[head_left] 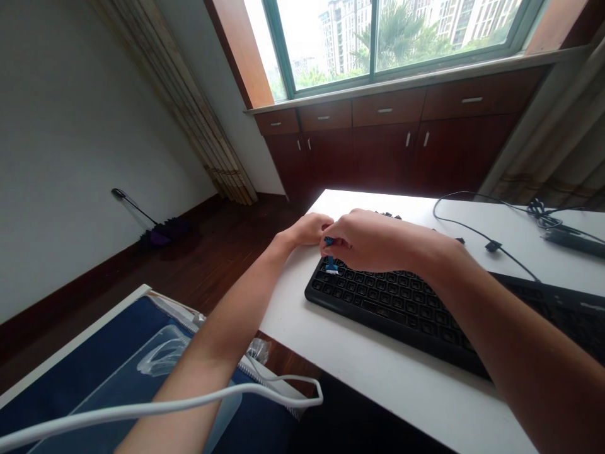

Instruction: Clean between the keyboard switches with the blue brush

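Observation:
My right hand (362, 238) is closed around a small blue brush (330, 263). Its white bristles point down at the left end of a black keyboard (378, 293). Across the visible left part of the keyboard, the keycaps are off and the square switch sockets show. My left hand (309, 228) rests on the white table, beside the keyboard's far left corner. Most of its fingers are hidden behind my right hand, so I cannot see whether they grip anything. My right forearm covers part of the keyboard.
Several loose black keycaps (388, 215) lie behind my right hand on the white table (290, 312). A black cable (466, 228) runs toward the back right. At lower left, a white tube (189, 402) crosses over a dark blue surface (118, 334). Drawers (385, 111) line the window wall.

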Demonstrator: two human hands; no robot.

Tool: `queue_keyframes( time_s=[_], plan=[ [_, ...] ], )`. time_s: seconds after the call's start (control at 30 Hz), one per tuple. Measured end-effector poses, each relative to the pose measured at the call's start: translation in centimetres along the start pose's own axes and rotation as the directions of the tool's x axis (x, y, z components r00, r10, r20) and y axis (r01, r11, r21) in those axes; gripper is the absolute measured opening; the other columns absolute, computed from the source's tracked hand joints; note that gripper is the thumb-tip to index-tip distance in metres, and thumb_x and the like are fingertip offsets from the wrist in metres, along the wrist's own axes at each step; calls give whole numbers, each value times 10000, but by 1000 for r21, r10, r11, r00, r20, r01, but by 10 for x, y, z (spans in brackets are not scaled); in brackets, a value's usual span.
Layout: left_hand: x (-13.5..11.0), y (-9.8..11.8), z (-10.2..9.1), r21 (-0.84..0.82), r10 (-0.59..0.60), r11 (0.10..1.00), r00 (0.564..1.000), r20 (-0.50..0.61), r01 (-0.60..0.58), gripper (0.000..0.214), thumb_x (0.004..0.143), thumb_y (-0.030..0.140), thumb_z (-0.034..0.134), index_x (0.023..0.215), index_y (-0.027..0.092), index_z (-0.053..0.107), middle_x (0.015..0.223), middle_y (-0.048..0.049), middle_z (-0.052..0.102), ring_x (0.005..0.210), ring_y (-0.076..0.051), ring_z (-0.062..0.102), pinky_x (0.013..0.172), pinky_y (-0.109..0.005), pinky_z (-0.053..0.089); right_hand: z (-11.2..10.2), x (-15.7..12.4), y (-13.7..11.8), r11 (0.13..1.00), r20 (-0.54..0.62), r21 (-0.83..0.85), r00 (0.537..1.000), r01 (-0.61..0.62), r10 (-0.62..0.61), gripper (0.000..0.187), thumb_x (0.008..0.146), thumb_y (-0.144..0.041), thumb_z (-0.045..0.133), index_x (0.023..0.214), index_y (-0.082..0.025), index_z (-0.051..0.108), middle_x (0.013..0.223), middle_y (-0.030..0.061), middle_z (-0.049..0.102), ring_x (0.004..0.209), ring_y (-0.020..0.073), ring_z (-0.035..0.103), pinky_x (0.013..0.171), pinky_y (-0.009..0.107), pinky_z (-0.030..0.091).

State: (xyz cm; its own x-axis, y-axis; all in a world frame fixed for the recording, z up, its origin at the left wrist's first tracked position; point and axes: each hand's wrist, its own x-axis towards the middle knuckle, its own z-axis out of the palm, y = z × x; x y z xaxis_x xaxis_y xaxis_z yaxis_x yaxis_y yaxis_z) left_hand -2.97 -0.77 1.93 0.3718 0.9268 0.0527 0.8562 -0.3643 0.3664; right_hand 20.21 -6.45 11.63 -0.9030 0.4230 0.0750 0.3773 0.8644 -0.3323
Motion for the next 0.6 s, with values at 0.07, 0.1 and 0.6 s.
queue_keyframes(
  time_s=[0.07, 0.1, 0.6],
  plan=[
    [0, 1, 0, -6, 10, 1000, 1000, 8, -10, 207, 625, 358, 594, 591, 158, 552, 641, -2, 525, 644, -141, 438, 554, -273, 292, 1, 1, 1, 1000, -17, 13, 1000, -6, 7, 247, 887, -271, 477, 903, -223, 719, 810, 30, 694, 607, 109, 496, 540, 245, 277],
    [-1, 2, 0, -5, 13, 1000, 1000, 8, -13, 197, 631, 351, 597, 609, 157, 571, 653, -2, 537, 653, -143, 448, 566, -273, 304, 2, 2, 1, 1000, -33, -13, 999, -21, 21, 254, 894, -285, 477, 919, -222, 722, 825, 41, 697, 615, 117, 511, 543, 248, 280],
    [-6, 16, -11, -75, 54, 996, 989, 136, -44, 150, 661, 254, 649, 716, 116, 675, 651, 5, 597, 632, -126, 477, 614, -272, 380, 8, 4, -1, 993, -52, 95, 996, 71, -66, 282, 934, -331, 477, 966, -198, 725, 807, 49, 693, 643, 123, 534, 559, 240, 315]
  ],
)
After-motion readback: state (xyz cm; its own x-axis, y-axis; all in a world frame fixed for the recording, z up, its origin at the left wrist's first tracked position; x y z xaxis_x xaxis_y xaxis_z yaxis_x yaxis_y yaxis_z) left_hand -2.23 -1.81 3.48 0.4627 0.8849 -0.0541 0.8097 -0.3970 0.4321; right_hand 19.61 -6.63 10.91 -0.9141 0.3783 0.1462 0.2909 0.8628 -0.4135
